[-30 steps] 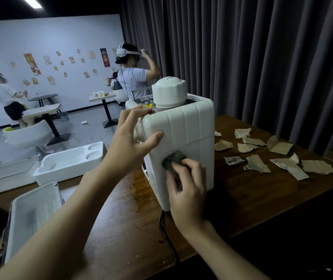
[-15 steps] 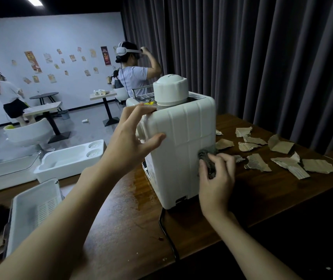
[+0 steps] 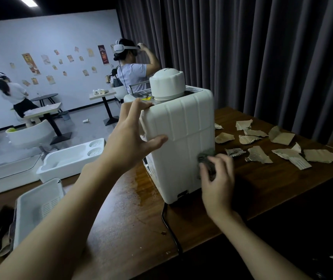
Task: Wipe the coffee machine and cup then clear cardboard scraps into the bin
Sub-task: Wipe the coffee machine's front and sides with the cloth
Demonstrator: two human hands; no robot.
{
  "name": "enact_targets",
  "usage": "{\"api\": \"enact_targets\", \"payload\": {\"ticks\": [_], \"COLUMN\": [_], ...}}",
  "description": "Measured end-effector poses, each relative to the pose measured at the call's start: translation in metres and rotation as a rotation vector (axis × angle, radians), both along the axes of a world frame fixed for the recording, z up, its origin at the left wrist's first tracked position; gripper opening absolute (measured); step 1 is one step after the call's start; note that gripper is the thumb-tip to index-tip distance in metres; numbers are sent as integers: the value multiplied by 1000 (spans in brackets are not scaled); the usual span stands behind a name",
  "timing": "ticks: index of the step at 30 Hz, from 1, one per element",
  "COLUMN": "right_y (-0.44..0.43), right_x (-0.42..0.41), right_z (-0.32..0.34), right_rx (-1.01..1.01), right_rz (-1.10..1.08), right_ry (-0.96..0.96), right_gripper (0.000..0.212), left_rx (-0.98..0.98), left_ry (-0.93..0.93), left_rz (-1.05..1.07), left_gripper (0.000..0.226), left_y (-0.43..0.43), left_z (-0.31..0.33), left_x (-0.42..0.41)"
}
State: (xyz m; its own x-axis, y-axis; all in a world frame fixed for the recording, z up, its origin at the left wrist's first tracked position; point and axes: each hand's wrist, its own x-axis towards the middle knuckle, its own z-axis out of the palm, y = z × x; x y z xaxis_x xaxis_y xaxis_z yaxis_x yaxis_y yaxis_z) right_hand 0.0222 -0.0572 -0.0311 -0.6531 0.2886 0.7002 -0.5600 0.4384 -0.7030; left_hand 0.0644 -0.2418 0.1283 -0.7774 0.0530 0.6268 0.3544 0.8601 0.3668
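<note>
A dark wooden table fills the near view. A black power cord runs over its near edge. At the near left lies a white perforated tray; the dark items beside it are cut off and hard to make out.

The white coffee machine stands mid-table with its ribbed back toward the camera, its front hidden, and a round white cap on top. The left hand grips its upper left corner, fingers curled over the top and thumb on the back. The right hand pinches a dark cloth, mostly covered by fingers, against the lower right edge.

A wet stain lies left of the base. Torn cardboard scraps are scattered on the table to the right. Beyond the table's left side sits a white moulded tray with two round recesses. Grey curtains hang behind.
</note>
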Motion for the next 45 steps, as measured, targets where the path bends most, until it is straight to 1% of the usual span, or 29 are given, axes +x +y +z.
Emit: {"api": "enact_targets", "payload": {"ticks": [3,6,8,12,15,17,20,21,23,25,27,31,33,34,35,37,39,41,43,45], "right_y": [1,-16,-32,-45,-33,-22,1,7,12,6,-8,-24,-18,-13,-7,5,16,27,35,40], "right_x": [-2,13,29,48,40,29,9,4,-1,5,19,40,34,30,25,13,2,-5,-1,9], "right_z": [-1,-6,-15,-28,-26,-24,-18,-16,-15,-14,-15,-19,-18,-16,-13,-7,3,11,18,26], "right_rx": [-36,-29,57,306,378,311,101,56,11,0,36,238,305,306,281,168,61,19,7,-23], "right_rz": [-47,-20,34,210,268,218,63,23,-24,-21,19,180,234,241,230,164,86,48,90,195], "right_ry": [-23,-34,-23,65,64,-11,-191,-247,-295,-291,-270,-155,-146,-158,-174,-234,-344,-440,-450,-416], "right_gripper": [20,16,16,17,19,22,20,20,21,20,19,22,22,22,21,20,22,23,25,34], "left_rx": [18,27,31,31,30,32,31,34,40,39,38,27,21,18,17,22,27,9,-75,-159], "left_ry": [4,8,14,16,3,-4,-12,-14,-19,-18,-16,-24,-37,-44,-50,-69,-97,-110,-85,-34], "left_rz": [-2,0,-3,-6,-6,-7,-12,-11,-6,2,4,4,5,5,6,3,4,15,65,145], "left_gripper": [74,74,73,73,74,75,76,76,76,76,76,76,77,77,77,76,77,77,77,80], "left_y": [1,2,1,0,1,1,1,1,2,3,4,3,3,2,2,2,3,4,6,13], "left_z": [-2,-3,-3,-3,-2,0,2,2,2,2,1,2,3,3,4,5,6,7,4,-2], "left_x": [-1,-2,-2,-1,0,1,2,3,3,4,3,5,5,5,5,6,7,8,9,16]}}
